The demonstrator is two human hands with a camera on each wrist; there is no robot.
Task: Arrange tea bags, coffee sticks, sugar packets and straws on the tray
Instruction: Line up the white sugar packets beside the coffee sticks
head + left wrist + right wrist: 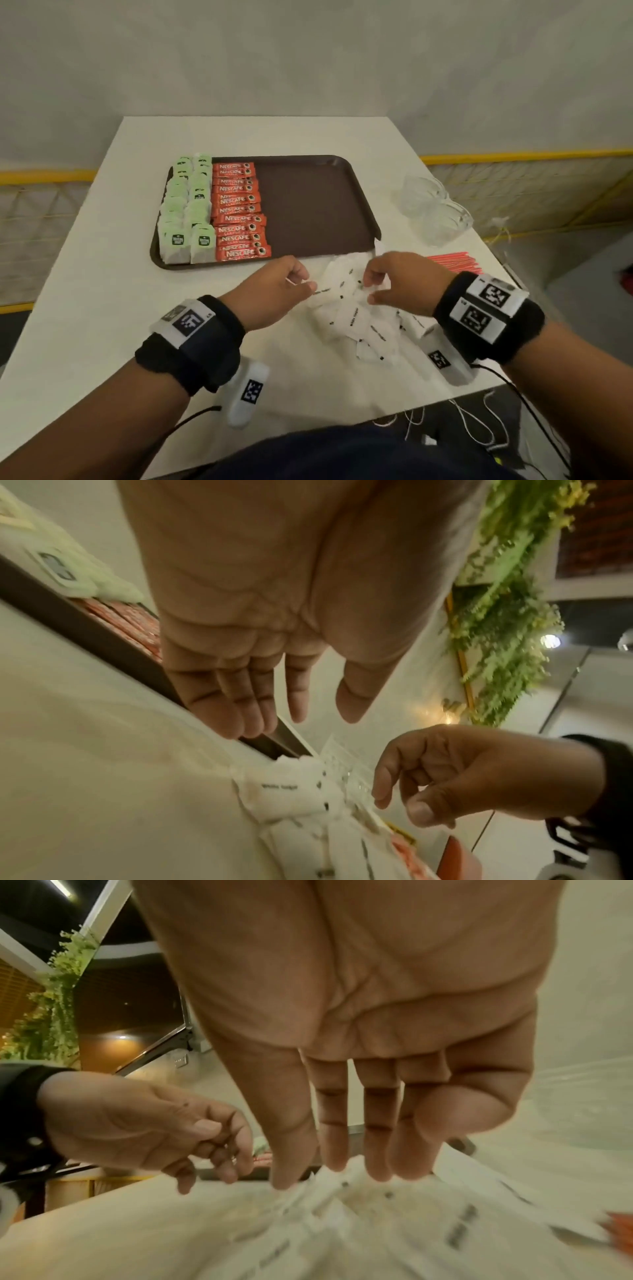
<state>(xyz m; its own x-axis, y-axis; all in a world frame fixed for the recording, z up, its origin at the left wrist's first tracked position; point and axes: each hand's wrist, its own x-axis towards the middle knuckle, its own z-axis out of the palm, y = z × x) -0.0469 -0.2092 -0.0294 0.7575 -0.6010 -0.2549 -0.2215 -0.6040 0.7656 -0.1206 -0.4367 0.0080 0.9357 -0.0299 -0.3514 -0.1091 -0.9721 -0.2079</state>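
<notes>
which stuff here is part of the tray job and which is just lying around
Part of the job:
- brown tray
- green tea bags in rows on the tray
- red coffee sticks on the tray
- white sugar packets piled on the table, under both hands
- red straws on the table

Just lying about:
- clear glass bowls
- white cords at the table edge

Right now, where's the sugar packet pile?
Head view: the sugar packets lie heaped on the table, just off the tray's near right corner, between both hands, left of the red straws.
</notes>
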